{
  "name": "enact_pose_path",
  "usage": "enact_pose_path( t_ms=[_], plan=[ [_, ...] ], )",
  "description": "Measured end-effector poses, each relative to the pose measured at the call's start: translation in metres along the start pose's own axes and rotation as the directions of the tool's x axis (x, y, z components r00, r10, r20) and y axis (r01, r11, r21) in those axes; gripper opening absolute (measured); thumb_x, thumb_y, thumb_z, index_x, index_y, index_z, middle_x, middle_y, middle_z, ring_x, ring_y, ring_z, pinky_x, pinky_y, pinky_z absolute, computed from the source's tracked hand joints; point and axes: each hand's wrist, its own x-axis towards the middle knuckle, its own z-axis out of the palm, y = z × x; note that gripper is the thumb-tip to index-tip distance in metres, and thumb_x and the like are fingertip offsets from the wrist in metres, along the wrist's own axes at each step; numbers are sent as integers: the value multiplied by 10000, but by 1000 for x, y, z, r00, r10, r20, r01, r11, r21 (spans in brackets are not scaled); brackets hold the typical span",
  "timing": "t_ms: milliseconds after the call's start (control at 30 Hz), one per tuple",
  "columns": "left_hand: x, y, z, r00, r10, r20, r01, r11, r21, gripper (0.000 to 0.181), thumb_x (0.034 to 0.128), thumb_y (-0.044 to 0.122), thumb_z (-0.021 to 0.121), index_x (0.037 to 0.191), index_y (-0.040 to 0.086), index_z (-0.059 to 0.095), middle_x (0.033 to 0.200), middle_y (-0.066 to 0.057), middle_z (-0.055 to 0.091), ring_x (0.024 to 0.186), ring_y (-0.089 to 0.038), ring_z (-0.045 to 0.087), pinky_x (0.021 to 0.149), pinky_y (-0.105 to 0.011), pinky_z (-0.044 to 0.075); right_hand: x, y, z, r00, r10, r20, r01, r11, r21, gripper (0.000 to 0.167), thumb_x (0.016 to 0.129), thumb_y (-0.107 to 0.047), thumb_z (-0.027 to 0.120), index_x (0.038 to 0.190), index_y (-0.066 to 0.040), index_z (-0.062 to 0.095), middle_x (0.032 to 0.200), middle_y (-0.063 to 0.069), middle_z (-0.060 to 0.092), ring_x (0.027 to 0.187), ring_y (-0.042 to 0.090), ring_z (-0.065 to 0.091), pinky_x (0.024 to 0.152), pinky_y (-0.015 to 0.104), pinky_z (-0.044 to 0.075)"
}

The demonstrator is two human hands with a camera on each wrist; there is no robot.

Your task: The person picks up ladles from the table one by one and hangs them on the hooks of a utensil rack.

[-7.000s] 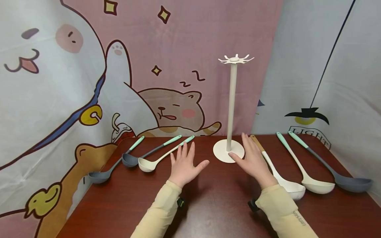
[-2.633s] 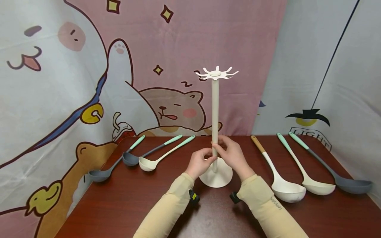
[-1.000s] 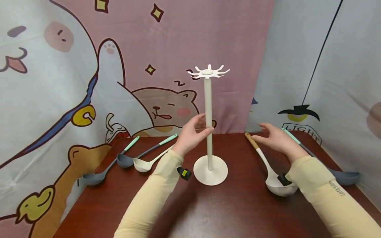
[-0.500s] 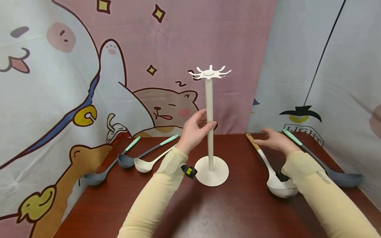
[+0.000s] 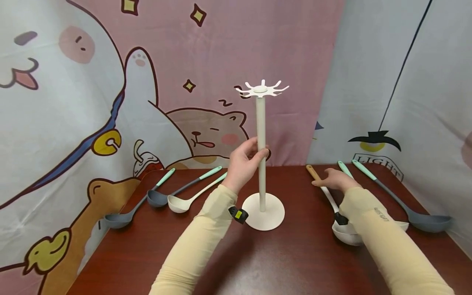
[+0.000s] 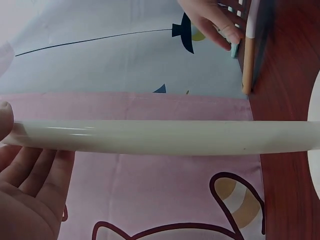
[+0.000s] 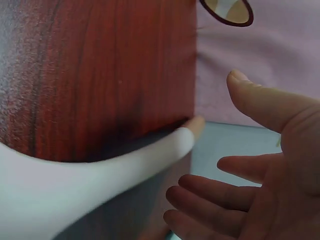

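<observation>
The left hand (image 5: 244,164) holds the upright pole (image 5: 261,123) of a white stand, thumb on one side and fingers behind; the left wrist view shows the thumb over the pole (image 6: 165,137). Spread arms (image 5: 262,89) top the stand and its round base (image 5: 263,221) rests on the table. The right hand (image 5: 334,180) hovers at the handle of a white ladle with a wooden grip (image 5: 313,173). Seen from the right wrist, the fingers of this hand (image 7: 260,175) are parted and extended, short of the ladle (image 7: 115,175).
Two ladles with mint handle ends, one cream (image 5: 344,168) and one grey (image 5: 429,223), lie at the right. On the left side of the table (image 5: 287,262) are two grey ladles (image 5: 118,220) (image 5: 158,198) and a cream one (image 5: 180,204). A patterned cloth (image 5: 206,53) hangs behind.
The stand was drawn nearer and leftward earlier. The right hand has left the pole for the right-hand ladles, lately shifting left and down to the wooden-grip one. The left hand stays on the pole.
</observation>
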Motion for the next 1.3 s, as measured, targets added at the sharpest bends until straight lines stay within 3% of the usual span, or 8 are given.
enact_pose_path(
  t_ms=[233, 533, 633, 700, 867, 967, 1100, 1300],
  plan=[
    [-1, -1, 1, 1000, 11, -2, -11, 1000, -10, 170, 953, 188, 689, 1095, 98, 713, 941, -156, 709, 805, -156, 654, 717, -286, 521, 1, 7, 8, 999, 34, 7, -34, 999, -10, 937, 940, -435, 630, 1428, 240, 201, 1445, 440, 248, 1326, 565, 298, 1061, 625, 307],
    [0, 1, 2, 1000, 21, -17, -21, 999, 40, 125, 935, 167, 708, 1027, 86, 735, 894, -93, 723, 794, -112, 643, 716, -267, 528, 8, 9, 12, 999, 37, 1, -37, 998, -43, 850, 938, -395, 628, 1359, 267, 303, 1372, 445, 360, 1249, 546, 415, 1012, 591, 388],
    [0, 2, 2, 1000, 21, -19, -20, 998, 60, 111, 933, 160, 711, 1016, 93, 742, 873, -49, 725, 778, -100, 637, 704, -264, 529, 10, 11, 13, 999, 44, 8, -43, 997, -61, 776, 935, -372, 636, 1317, 252, 379, 1300, 424, 443, 1160, 504, 503, 942, 555, 455],
    [0, 2, 2, 1000, 18, -21, -16, 997, 72, 112, 932, 167, 713, 1012, 97, 746, 858, -14, 722, 766, -94, 632, 696, -260, 527, 11, 13, 15, 999, 47, 10, -47, 997, -68, 669, 933, -338, 647, 1245, 225, 464, 1177, 376, 530, 1039, 440, 570, 861, 509, 499],
    [0, 3, 2, 1000, 12, -21, -10, 996, 84, 120, 935, 175, 709, 1014, 92, 747, 870, -47, 730, 757, -94, 635, 689, -253, 521, 11, 15, 18, 999, 35, 15, -34, 998, -49, 322, 943, -227, 647, 887, 90, 638, 801, 156, 628, 703, 253, 608, 638, 377, 518],
    [0, 3, 3, 1000, 14, -18, -12, 996, 84, 123, 940, 170, 701, 1020, 87, 745, 897, -98, 732, 761, -103, 644, 693, -257, 526, 11, 16, 19, 1000, 26, 7, -26, 999, -39, 281, 955, -191, 630, 770, 16, 668, 706, 98, 639, 617, 207, 599, 582, 338, 504],
    [-1, 4, 2, 1000, 18, -17, -17, 996, 92, 134, 945, 184, 696, 1024, 88, 744, 904, -124, 728, 751, -111, 643, 685, -262, 525, 11, 16, 19, 999, 33, -8, -33, 999, -31, 256, 950, -185, 639, 790, 14, 658, 702, 98, 637, 611, 204, 599, 573, 328, 498],
    [-1, 3, 2, 1000, 13, -20, -11, 994, 109, 138, 951, 205, 691, 1027, 102, 743, 889, -97, 726, 739, -107, 637, 680, -261, 526, 8, 8, 14, 997, 18, -70, -20, 1000, -21, 291, 940, -181, 655, 967, 104, 604, 794, 156, 630, 689, 242, 601, 628, 368, 502]
  ],
)
